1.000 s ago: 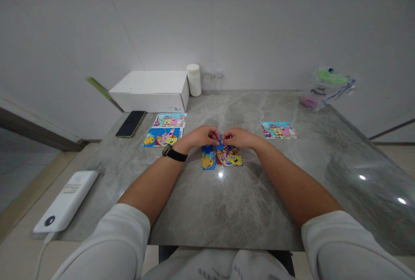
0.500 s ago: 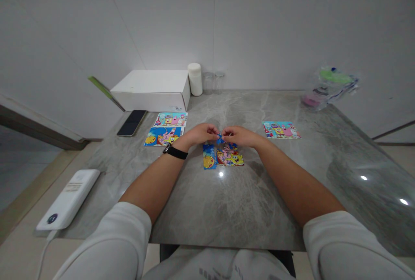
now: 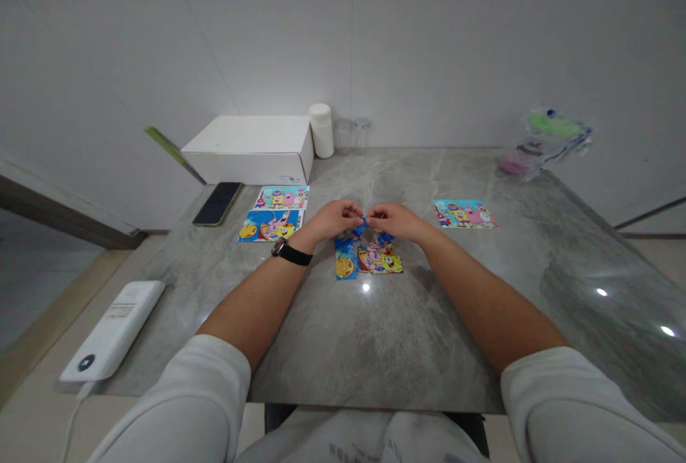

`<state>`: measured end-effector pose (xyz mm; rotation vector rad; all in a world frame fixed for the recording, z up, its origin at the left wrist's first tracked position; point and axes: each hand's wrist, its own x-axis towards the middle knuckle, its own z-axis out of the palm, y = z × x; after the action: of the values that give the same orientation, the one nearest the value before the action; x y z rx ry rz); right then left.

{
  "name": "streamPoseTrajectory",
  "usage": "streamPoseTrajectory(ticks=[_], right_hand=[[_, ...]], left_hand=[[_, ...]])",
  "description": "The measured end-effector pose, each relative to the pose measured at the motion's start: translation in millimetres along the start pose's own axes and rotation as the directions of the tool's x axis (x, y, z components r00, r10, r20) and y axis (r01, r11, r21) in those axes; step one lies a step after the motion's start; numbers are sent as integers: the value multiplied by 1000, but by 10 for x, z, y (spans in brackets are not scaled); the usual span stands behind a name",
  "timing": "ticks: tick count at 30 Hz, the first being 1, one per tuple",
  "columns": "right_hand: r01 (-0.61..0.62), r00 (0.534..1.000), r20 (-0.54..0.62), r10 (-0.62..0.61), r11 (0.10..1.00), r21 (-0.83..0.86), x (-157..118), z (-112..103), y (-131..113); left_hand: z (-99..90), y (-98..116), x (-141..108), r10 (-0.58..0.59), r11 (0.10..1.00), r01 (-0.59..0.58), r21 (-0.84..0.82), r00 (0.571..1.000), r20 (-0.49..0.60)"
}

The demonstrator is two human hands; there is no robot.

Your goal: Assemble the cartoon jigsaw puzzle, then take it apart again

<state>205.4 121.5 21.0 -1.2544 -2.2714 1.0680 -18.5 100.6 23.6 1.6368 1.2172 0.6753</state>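
Observation:
Close together at the middle of the table, my left hand [image 3: 339, 221] and my right hand [image 3: 394, 221] pinch blue puzzle pieces [image 3: 363, 223] between thumbs and fingers. Which piece belongs to which hand is partly hidden by the fingertips. Just below the hands lies a partly joined jigsaw puzzle [image 3: 381, 260] with pink and yellow cartoon figures. Against its left side is a blue section [image 3: 346, 263] with a yellow shape on it. To the left, a blue picture card [image 3: 271, 226] shows a similar scene.
A second picture card [image 3: 282, 197] and a phone [image 3: 217, 203] lie at the left, before a white box [image 3: 251, 145]. Behind stand a white bottle [image 3: 321, 131] and two glasses [image 3: 352, 137]. Rightward are a completed-looking puzzle picture [image 3: 465, 213], a plastic bag [image 3: 544, 148]; near left, a white power bank [image 3: 115, 331].
Both hands have come slightly closer together and a little farther from me, with the blue pieces between their fingertips. The joined puzzle below has stayed in place.

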Motion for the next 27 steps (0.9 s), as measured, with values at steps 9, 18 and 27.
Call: streamPoseTrajectory(ticks=[9, 18, 27], right_hand=[[-38, 985, -174, -7, 967, -252, -19, -39, -89], [-105, 984, -177, 18, 862, -496, -47, -13, -78], [-21, 998, -68, -18, 840, -542, -32, 166, -62]], left_hand=[[-13, -51, 11, -15, 1000, 16, 20, 999, -38], [-53, -79, -24, 176, 731, -81, 678, 982, -72], [20, -25, -61, 152, 695, -239, 678, 971, 187]])
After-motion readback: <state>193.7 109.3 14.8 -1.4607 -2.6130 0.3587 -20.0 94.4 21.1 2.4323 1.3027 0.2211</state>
